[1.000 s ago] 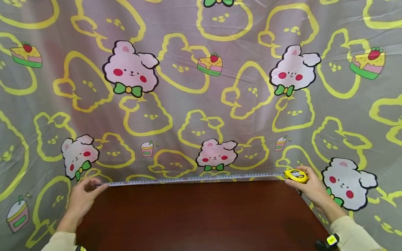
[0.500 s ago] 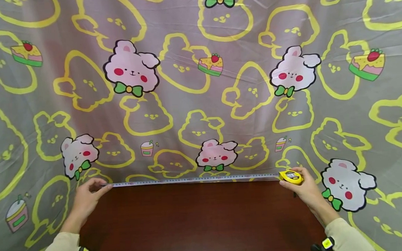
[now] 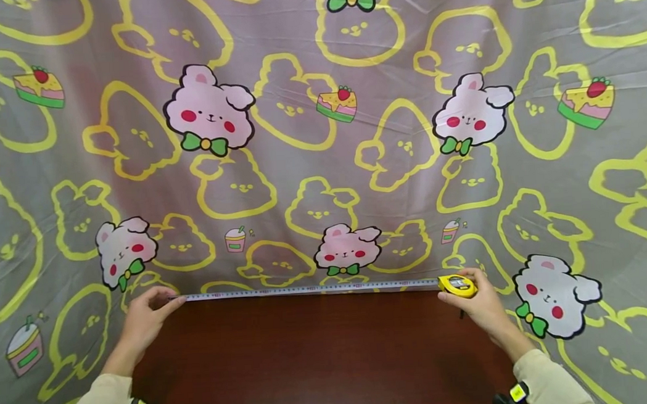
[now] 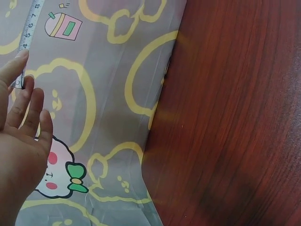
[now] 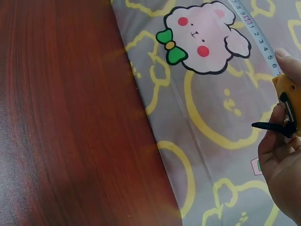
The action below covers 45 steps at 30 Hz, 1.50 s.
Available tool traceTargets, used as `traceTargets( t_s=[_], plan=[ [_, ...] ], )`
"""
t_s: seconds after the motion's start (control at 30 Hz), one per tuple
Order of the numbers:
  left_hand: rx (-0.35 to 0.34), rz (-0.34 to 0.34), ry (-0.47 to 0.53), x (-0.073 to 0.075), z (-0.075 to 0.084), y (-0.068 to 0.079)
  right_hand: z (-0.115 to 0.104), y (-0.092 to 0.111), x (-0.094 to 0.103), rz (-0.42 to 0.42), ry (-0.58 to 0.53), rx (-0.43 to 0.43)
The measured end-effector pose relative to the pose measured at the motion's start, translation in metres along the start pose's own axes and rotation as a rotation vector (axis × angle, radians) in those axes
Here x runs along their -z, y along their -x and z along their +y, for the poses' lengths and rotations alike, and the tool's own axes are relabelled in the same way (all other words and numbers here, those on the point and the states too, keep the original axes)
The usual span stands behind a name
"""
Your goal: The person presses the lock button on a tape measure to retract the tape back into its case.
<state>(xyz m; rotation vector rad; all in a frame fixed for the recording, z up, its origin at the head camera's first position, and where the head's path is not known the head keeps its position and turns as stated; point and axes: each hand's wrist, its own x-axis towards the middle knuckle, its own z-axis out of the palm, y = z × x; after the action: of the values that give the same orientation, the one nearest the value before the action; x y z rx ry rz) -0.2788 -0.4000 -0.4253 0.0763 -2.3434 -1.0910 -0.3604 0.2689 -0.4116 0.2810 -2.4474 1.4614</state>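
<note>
A yellow tape measure [image 3: 458, 286] is in my right hand [image 3: 484, 308], which grips its case at the far right side of the table. From the case a white blade [image 3: 307, 291] runs straight across to the left, along the table's back edge. Its end is pinched between the thumb and fingers of my left hand [image 3: 144, 324]. In the left wrist view the blade [image 4: 29, 35] shows low numbers near the left thumb. In the right wrist view a black strap [image 5: 270, 125] hangs from the case [image 5: 287, 92], and the blade numbers there are just past 50.
The dark red-brown wooden table [image 3: 322, 356] lies below the blade. Behind and on both sides hangs a grey curtain [image 3: 299, 166] printed with rabbits, cakes and yellow outlines. Black cameras are strapped at both wrists.
My right hand has moved left with the tape measure case, and my left hand has shifted slightly right. The stretch of blade between them has become shorter.
</note>
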Motion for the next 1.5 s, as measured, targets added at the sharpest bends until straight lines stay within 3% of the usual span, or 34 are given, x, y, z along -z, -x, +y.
traceTargets(
  t_s=[0.37,0.9,1.03,1.5],
  plan=[
    [0.013,-0.004,0.014,-0.004,0.001,0.003,0.000,0.003,-0.005,0.009,-0.009,-0.008],
    [-0.001,0.002,0.034,-0.009,0.004,0.003,-0.005,0.004,-0.016,-0.051,-0.040,-0.027],
    [-0.018,0.002,0.022,-0.011,0.006,0.002,0.004,0.001,-0.019,-0.056,-0.035,-0.017],
    [-0.059,0.001,0.050,-0.022,0.007,0.002,0.003,0.001,-0.024,-0.062,-0.061,-0.017]
  ],
)
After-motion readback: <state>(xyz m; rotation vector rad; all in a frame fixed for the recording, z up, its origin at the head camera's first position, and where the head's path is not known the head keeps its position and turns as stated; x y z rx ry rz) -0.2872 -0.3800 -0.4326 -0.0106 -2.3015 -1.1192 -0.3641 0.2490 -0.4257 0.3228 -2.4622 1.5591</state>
